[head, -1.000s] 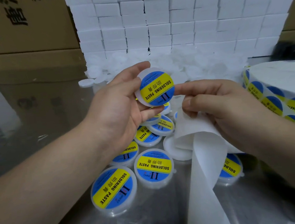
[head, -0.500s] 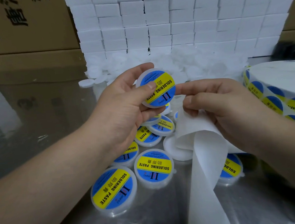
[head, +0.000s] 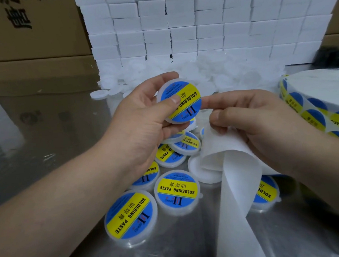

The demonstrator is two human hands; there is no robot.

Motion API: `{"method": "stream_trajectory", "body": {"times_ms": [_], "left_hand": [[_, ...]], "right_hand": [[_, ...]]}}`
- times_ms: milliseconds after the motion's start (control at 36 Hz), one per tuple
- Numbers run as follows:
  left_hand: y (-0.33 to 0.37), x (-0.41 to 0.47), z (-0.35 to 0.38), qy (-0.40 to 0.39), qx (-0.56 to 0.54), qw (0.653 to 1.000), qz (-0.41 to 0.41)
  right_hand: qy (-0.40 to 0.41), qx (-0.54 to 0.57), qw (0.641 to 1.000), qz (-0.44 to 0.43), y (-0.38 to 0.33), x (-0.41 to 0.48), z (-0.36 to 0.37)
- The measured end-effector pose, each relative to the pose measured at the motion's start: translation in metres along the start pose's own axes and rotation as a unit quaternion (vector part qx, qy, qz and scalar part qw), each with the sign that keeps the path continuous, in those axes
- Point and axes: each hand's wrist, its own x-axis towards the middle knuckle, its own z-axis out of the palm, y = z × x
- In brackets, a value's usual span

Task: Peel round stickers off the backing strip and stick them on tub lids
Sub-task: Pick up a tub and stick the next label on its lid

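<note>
Clearly the left hand [head: 142, 124] is doing the pressing. Its fingers curl round a tub [head: 166, 89] from behind and its thumb [head: 173, 100] lies flat on the blue-and-yellow sticker [head: 185, 104] that covers the lid. The tub is tilted up toward the face, which seems meant to let the person check that the label sits centred while the thumb rubs it down.

Below that hand and toward the body, the labelled tubs [head: 177, 188] lie loosely scattered on the shiny metal table [head: 44, 142]. I take this as the drop spot for finished ones, close enough to release without reaching. Beyond the fingertips a heap of plain tubs [head: 231, 72] waits against a wall of white cartons [head: 197, 30], so the next blank is just a short reach forward.

To the right, the right hand [head: 261, 121] almost meets the left. Its forefinger stretches out to the tub's rim, touching or very nearly so, probably to steady the edge of the label. Its thumb and remaining fingers pinch the backing strip [head: 236, 188], which folds over under the palm and trails down toward the body, bare of stickers along the part that shows. Holding the paper bent like that likely helps the next label lift at its edge. A plain white lid [head: 195, 168] lies under that fold.

Farther right of this hand sits the roll of stickers [head: 313, 115], feeding the strip within easy pull.
</note>
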Motion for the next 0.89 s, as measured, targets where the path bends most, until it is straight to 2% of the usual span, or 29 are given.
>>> {"method": "stream_trajectory", "body": {"times_ms": [111, 167, 278, 361, 417, 472, 556, 667, 750, 889], "left_hand": [[0.001, -0.002, 0.002, 0.002, 0.051, 0.998, 0.031], [0.003, -0.006, 0.004, 0.008, 0.111, 0.991, 0.078], [0.006, -0.018, 0.012, 0.011, 0.230, 0.945, 0.232], [0.007, -0.021, 0.016, 0.024, 0.246, 0.929, 0.276], [0.012, -0.019, 0.014, 0.053, 0.246, 0.921, 0.297], [0.017, -0.015, 0.009, 0.081, 0.213, 0.928, 0.297], [0.013, -0.016, 0.008, 0.061, 0.244, 0.935, 0.251], [-0.001, -0.023, 0.012, 0.007, 0.264, 0.952, 0.154], [-0.001, -0.023, 0.010, -0.004, 0.275, 0.949, 0.154], [-0.001, -0.021, 0.011, -0.015, 0.283, 0.949, 0.141]], "right_hand": [[-0.002, 0.001, 1.000, 0.004, 0.000, -0.001, 0.001], [0.010, -0.024, 1.000, 0.008, 0.000, 0.000, 0.001], [0.061, -0.067, 0.996, -0.007, 0.000, 0.000, 0.001], [0.093, -0.110, 0.989, -0.012, 0.000, 0.001, 0.001], [0.097, -0.177, 0.979, 0.013, 0.003, 0.001, -0.001], [0.114, -0.206, 0.972, 0.026, 0.005, 0.001, -0.002], [0.142, -0.155, 0.978, -0.007, 0.001, -0.001, 0.001], [0.093, -0.124, 0.986, -0.055, -0.002, -0.005, 0.005], [0.074, -0.150, 0.984, -0.062, -0.001, -0.005, 0.008], [0.095, -0.197, 0.973, -0.069, 0.002, -0.005, 0.008]]}}
